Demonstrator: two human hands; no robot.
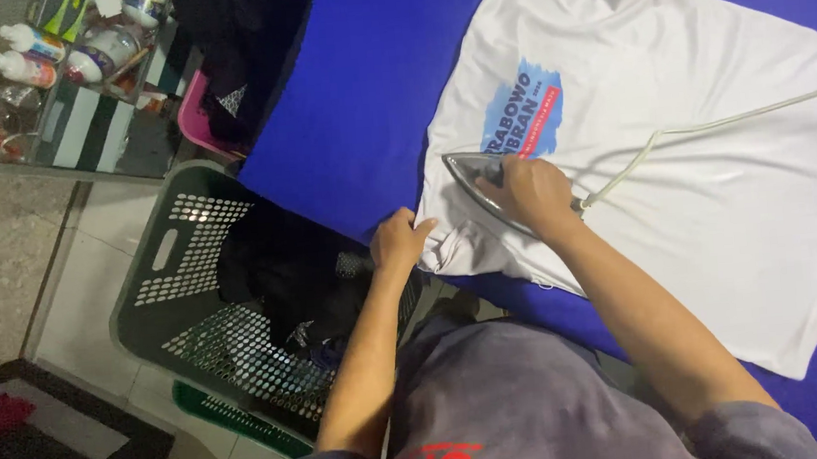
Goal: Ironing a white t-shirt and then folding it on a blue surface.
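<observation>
1. Our right hand is wrapped tight around the handle of the iron, whose pointed metal soleplate sticks out ahead of the knuckles and lies flat on the white T-shirt.
2. Our left hand pinches the shirt's near sleeve edge, fingers closed on the fabric just beside the iron hand; we judge that this hold keeps the cloth taut so the plate meets a flat layer rather than a fold.
3. Just beyond the iron's tip sits the shirt's blue and red printed patch, and the plate's point touches its lower edge.
4. The pale cord leaves the iron behind our right wrist and trails away across the shirt, lying on top of the fabric and clear of the plate's front.
5. The shirt is spread open on a blue cloth-covered surface, which reaches past both grips on every side.
6. Below our left hand, off the edge of the surface, stands a dark perforated laundry basket with dark clothes inside, on a tiled floor.
7. Farther off past the basket, a glass shelf carries several bottles, and more dark clothing is heaped beside a pink tub.
</observation>
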